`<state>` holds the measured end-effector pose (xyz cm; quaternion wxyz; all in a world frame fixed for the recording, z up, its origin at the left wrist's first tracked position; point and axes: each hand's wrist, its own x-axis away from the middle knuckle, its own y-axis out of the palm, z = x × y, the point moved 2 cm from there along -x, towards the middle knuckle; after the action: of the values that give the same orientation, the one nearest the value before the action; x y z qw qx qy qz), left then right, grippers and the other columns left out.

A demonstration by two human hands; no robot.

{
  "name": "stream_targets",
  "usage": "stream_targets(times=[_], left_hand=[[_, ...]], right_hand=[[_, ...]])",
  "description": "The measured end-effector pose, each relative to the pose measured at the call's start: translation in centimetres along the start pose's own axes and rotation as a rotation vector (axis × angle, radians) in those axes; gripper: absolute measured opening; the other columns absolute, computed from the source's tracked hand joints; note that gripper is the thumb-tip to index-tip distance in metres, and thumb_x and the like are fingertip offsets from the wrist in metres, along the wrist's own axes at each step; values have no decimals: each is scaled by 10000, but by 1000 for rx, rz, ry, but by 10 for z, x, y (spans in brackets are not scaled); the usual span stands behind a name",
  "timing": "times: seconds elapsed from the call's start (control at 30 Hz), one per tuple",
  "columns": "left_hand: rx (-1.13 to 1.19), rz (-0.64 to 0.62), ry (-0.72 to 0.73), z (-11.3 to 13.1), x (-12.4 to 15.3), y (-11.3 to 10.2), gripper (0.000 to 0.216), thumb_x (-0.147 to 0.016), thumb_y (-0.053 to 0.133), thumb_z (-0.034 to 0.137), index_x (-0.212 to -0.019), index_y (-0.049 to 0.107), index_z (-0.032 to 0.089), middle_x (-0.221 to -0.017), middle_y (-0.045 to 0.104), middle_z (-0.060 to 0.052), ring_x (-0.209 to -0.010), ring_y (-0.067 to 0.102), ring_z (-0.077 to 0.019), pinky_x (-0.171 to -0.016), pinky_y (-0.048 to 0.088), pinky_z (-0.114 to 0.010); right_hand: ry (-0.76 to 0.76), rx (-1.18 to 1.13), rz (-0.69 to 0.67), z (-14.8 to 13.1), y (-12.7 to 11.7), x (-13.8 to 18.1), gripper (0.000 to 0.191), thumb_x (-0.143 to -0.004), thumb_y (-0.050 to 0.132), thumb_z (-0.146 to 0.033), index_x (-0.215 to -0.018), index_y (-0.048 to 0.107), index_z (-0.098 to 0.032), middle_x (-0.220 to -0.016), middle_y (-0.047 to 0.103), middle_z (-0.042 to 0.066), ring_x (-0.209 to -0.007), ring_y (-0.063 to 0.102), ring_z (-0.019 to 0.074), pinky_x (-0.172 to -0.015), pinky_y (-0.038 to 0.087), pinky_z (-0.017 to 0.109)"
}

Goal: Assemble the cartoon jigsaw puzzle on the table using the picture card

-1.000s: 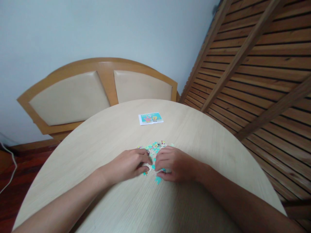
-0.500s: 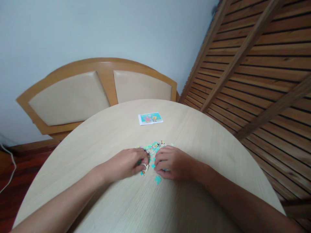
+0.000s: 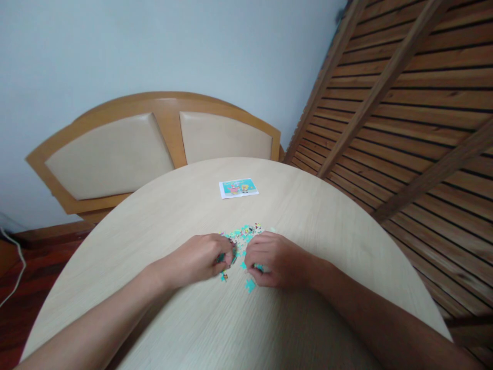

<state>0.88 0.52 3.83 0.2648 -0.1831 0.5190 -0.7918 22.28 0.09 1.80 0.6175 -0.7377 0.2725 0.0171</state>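
Observation:
A loose pile of small jigsaw puzzle pieces (image 3: pixel 244 234), mostly teal with bits of yellow, pink and black, lies between and beyond my hands. My left hand (image 3: pixel 206 258) rests at the pile's left side, thumb and fingers curled together around puzzle pieces that are partly hidden. Opposite it, my right hand (image 3: pixel 274 259) is curled with its fingertips down, and some teal shows between its thumb and fingers. One teal puzzle piece (image 3: pixel 250 285) lies in front of my right hand. Beneath my left thumb are a few teal and brown pieces (image 3: pixel 224 277).
A picture card (image 3: pixel 239 188) with two cartoon figures on teal lies farther back on the round wooden table (image 3: pixel 185 318). Behind the table stands a padded wooden backrest (image 3: pixel 111 154) against the wall. A slatted wooden panel (image 3: pixel 404 113) rises at the right.
My left thumb and fingers have closed together, and the pale piece beside the thumb is no longer visible. My right fingers have shifted slightly, showing more teal inside the hand.

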Motion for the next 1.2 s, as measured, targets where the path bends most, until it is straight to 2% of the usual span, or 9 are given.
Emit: stream_targets(times=[0.07,0.17,0.33,0.43,0.57,0.7,0.83,1.0,1.2], left_hand=[[15,-3,-2,0,1,0,41,-872,649,179,-843,670,199,-842,684,-5,-827,642,-178,-750,464,-279],[11,55,9,0,1,0,84,-917,643,270,-903,681,196,-888,684,-32,-868,644,-198,-775,490,-300],[-80,176,95,-3,-3,5,292,-992,550,256,-1270,632,218,-1255,652,-95,-1164,596,-249,-1008,490,-396],[-138,165,127,-6,-4,10,348,-1017,534,281,-1356,588,229,-1355,614,-101,-1234,562,-263,-1061,467,-439],[-173,164,137,-9,-3,13,318,-1017,539,304,-1313,622,222,-1324,642,-97,-1222,575,-269,-1046,481,-454],[-211,198,105,-10,-3,10,280,-1023,513,305,-1243,658,213,-1275,670,-94,-1186,599,-264,-1026,500,-452],[-240,201,84,-12,-3,9,270,-1023,501,291,-1228,653,204,-1264,675,-95,-1185,604,-262,-1015,511,-449],[-248,195,48,-15,-4,9,254,-1029,491,283,-1205,659,213,-1243,683,-86,-1164,614,-264,-980,528,-455],[-193,233,35,-15,-6,5,189,-1027,491,230,-1078,672,216,-1087,723,-65,-1047,644,-224,-930,531,-394]], right_hand=[[9,-75,6,0,0,-1,77,-866,599,-182,-816,650,-212,-852,726,16,-878,642,183,-853,456,326],[14,-129,20,1,1,-1,72,-886,631,-218,-818,655,-217,-944,731,20,-910,648,176,-893,448,332],[133,-49,41,15,-9,5,65,-919,650,-264,-936,692,-216,-964,733,39,-947,650,196,-906,445,355],[269,36,75,30,-20,13,169,-941,619,-247,-1078,710,-210,-1054,740,69,-1010,653,221,-916,455,377],[298,27,18,42,-24,22,251,-947,621,-295,-1167,733,-252,-1215,711,78,-1124,639,234,-992,450,406],[352,54,-19,51,-21,26,286,-997,558,-333,-1227,714,-265,-1260,697,80,-1173,618,241,-1023,442,424],[389,87,-19,58,-20,28,287,-1011,529,-306,-1234,698,-243,-1232,717,79,-1158,623,240,-1019,441,426],[404,107,-8,61,-23,28,211,-983,582,-278,-1125,726,-219,-1127,751,76,-1072,654,235,-955,454,409],[405,141,7,58,-24,26,147,-956,628,-271,-1011,744,-199,-1012,767,69,-985,674,228,-901,449,387]])
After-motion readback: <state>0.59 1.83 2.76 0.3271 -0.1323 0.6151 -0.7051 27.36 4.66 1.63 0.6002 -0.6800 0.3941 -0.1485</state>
